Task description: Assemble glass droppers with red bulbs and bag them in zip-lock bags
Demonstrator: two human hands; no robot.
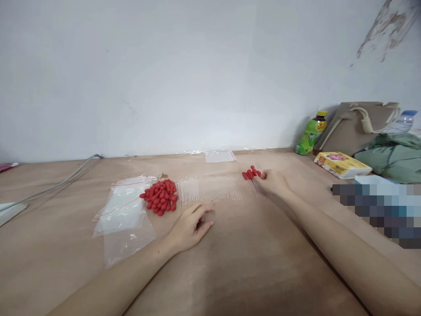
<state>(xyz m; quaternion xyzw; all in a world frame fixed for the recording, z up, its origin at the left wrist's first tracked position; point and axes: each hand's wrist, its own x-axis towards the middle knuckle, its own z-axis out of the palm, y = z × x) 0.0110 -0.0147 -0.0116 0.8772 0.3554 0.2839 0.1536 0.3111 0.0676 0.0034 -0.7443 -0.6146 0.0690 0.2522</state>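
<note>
My left hand [194,226] rests over the table with thumb and forefinger apart, and no object shows in it. Just beyond it lies a row of thin clear dropper tubes [210,188], side by side. To their left is a heap of red rubber bulbs [161,196]. Further right, my right hand [273,181] is closed at a small group of droppers [250,174], clear tubes capped with red bulbs. Its fingertips pinch at the rightmost dropper and partly hide it.
Clear zip bags [126,215] lie left of the bulbs; another bag [220,156] lies near the wall. A grey cable [74,171] crosses the left side. At the right are a green drink bottle [311,134], a tissue pack [342,165], a beige bag [351,127] and green cloth [391,156].
</note>
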